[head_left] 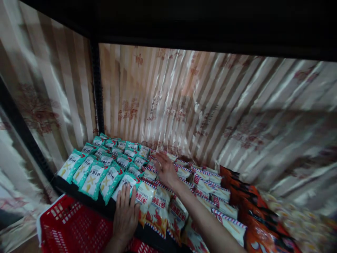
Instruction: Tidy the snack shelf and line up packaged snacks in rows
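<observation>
My left hand (125,212) lies flat with its fingers stretched out against the front teal snack packet (126,180) at the end of the teal rows. Farther back, my right hand (166,170) reaches over the white snack packets with red lettering (159,200). Its fingers are extended and touch or hover just above the back packets; I cannot tell which. No packet is visibly gripped by either hand. Several more teal packets (93,179) stand in rows to the left of both hands, leaning back on the dark shelf.
A red plastic basket (76,225) sits below the shelf's front edge at the lower left. Orange-and-black bags (250,214) and pale yellowish packs (292,218) fill the right side. A dark shelf post (97,88), an overhead shelf (184,28) and a patterned curtain (163,95) enclose the space.
</observation>
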`<state>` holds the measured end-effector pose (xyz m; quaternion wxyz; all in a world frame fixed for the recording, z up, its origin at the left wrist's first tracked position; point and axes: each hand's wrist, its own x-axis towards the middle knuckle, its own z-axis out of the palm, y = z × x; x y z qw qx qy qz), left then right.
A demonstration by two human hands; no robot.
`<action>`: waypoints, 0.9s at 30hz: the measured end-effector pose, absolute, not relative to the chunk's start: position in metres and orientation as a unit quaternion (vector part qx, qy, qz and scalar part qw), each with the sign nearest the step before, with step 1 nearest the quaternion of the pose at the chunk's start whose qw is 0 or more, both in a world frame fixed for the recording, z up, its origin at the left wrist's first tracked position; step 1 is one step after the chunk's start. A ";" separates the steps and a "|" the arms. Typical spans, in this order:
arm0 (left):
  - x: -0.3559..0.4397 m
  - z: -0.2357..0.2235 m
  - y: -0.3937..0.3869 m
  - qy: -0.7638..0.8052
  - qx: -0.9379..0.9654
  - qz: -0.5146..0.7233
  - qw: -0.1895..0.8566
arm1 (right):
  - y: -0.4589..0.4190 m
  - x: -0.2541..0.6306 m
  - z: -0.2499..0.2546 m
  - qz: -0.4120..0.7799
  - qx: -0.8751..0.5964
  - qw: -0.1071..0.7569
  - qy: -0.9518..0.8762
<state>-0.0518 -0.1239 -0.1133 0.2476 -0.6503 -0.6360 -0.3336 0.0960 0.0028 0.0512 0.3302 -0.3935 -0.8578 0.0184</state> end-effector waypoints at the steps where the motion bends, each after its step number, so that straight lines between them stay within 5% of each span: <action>1: -0.052 -0.114 -0.124 -0.637 -0.650 -0.332 0.247 | -0.017 0.102 0.045 0.021 -0.385 0.336 -0.859; 14: -0.049 -0.101 -0.133 -0.632 -0.655 -0.361 0.203 | -0.185 0.156 -0.065 0.038 -0.423 0.312 -0.850; 27: -0.046 -0.084 -0.135 -0.618 -0.670 -0.365 0.192 | -0.207 0.178 -0.077 0.022 -0.449 0.331 -0.830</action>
